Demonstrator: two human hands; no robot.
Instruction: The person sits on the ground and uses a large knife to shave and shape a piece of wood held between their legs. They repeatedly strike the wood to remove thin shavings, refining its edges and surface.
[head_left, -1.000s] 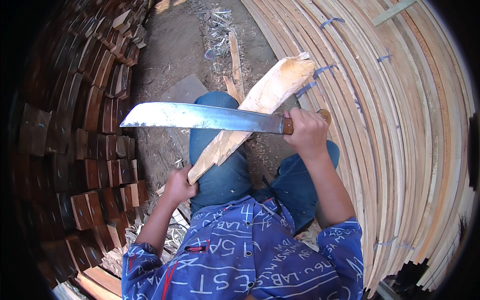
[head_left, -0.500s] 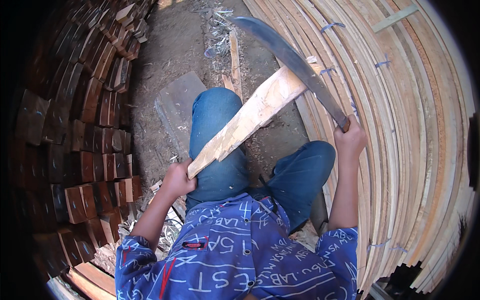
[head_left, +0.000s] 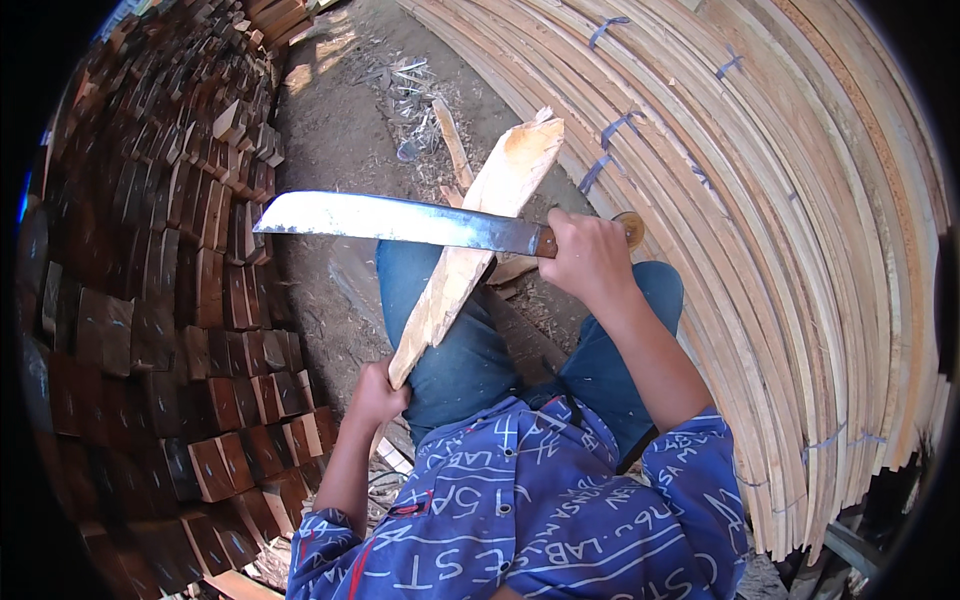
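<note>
My left hand (head_left: 378,394) grips the narrow lower end of a rough, pale wooden slab (head_left: 440,300). The slab slants up and away to the right, over my bent left knee, and a scooped cut shows near its broad far end. In my right hand (head_left: 592,252) is the wooden handle of a machete (head_left: 390,219). Its long, wide blade points left and lies across the view of the slab's middle; I cannot tell whether it touches the wood. My right fingers are wrapped round the handle, whose butt shows beyond the hand.
Stacked dark wood blocks (head_left: 235,465) rise along the left. Bundles of long pale wooden strips (head_left: 740,250), tied with bluish bands, fill the right side. Wood chips (head_left: 410,95) and a loose wood piece (head_left: 453,140) lie on the dirt ground (head_left: 335,120) ahead.
The machete has swung from the upper right to level, its blade now pointing left across the slab. My right hand has moved inward to the left. The slab stands steeper, still in my left hand.
</note>
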